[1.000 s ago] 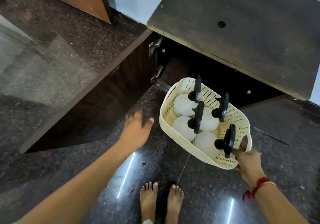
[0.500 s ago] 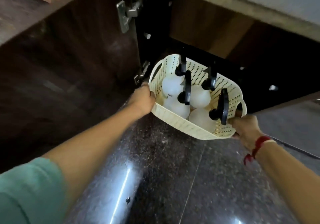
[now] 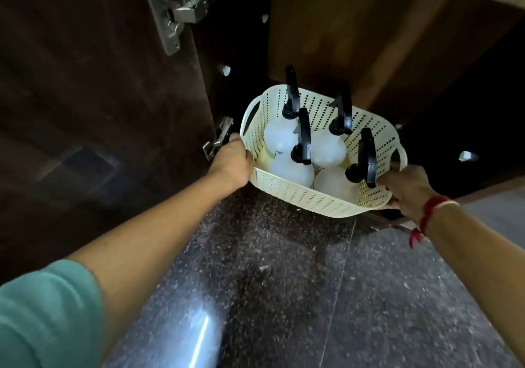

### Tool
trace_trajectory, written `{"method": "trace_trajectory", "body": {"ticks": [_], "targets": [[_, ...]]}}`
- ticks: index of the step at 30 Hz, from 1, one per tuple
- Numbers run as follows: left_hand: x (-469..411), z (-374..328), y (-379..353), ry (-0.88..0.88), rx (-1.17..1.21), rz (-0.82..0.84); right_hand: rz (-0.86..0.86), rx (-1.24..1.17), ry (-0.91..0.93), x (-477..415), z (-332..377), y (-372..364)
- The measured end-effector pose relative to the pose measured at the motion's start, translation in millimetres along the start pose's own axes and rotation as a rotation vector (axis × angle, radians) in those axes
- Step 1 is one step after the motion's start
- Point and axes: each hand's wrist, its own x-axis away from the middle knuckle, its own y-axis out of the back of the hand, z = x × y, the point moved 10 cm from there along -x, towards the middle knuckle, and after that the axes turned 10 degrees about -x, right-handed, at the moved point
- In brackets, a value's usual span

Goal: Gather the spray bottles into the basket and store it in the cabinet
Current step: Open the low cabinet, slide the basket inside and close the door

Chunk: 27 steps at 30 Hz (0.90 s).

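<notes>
A speckled dark stone floor [image 3: 284, 296] reflects a bright streak of light [image 3: 200, 342].

You are wearing a teal short sleeve [image 3: 42, 308] on your left arm; it is showing just up the arm from the elbow, with soft folds in the cloth. Below that sleeve, the forearm is running bare all the way to your left hand [image 3: 231, 161]. Nothing is showing on that wrist.

On your right wrist you are wearing a red thread band [image 3: 429, 211], wound around a few times, with a pale strand lying beside the red. A short loose red tail is hanging from that band. Beyond the band, your right hand [image 3: 406, 187] is bare, and the forearm behind the band is showing no sleeve.
</notes>
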Motion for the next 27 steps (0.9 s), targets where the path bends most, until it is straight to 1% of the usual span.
{"method": "trace_trajectory", "body": {"ticks": [4, 7, 10, 15, 19, 27], "targets": [[-21, -11, 1, -0.020, -0.036, -0.030, 0.009, -0.005, 0.013, -12, 14, -3], [-44, -19, 3, 0.006, -0.031, -0.031, 0.009, -0.024, 0.019, -25, 29, -7], [-71, -28, 7, 0.032, -0.056, -0.039, 0.046, -0.030, 0.019, -40, 43, -14], [-104, -42, 9, 0.073, -0.030, -0.042, 0.126, -0.025, 0.024, -59, 64, -25], [-115, -45, 8, 0.107, -0.021, -0.039, 0.133, -0.012, 0.016, -66, 69, -28], [-117, -45, 6, 0.103, -0.029, -0.028, 0.105, 0.013, 0.042, -69, 73, -25]]}}
